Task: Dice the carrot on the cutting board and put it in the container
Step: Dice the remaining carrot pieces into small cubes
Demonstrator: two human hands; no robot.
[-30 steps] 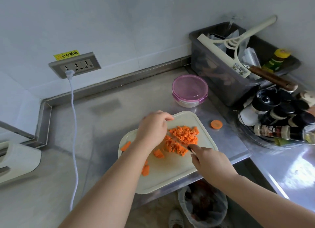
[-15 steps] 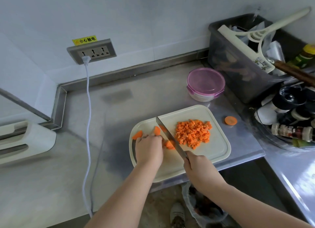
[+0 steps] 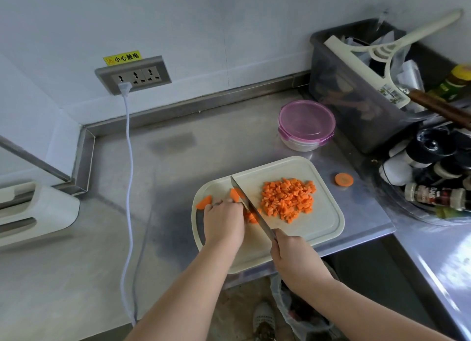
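Carrot dicing comes nearest. The right hand (image 3: 293, 254) is wrapped tight round the handle of a long steel-bladed kitchen knife (image 3: 251, 208), whose blade runs away and leftward across the pale cream plastic cutting board (image 3: 321, 228); just left of the blade the left hand (image 3: 223, 221) curls its fingers down over a few undiced orange carrot pieces (image 3: 251, 217), pinning them so they cannot roll (its knuckles sit close to the steel, which I judge a risk); beyond its fingertips lie two orange half-slices (image 3: 204, 202); right of the blade, pushed clear of the cutting, sits the heap of small orange carrot cubes (image 3: 286, 200); farther beyond the right hand a round clear plastic container with a pink lid (image 3: 305, 124) stands closed; a loose round carrot slice (image 3: 344, 179) lies on the steel counter (image 3: 165, 177), right of the board.
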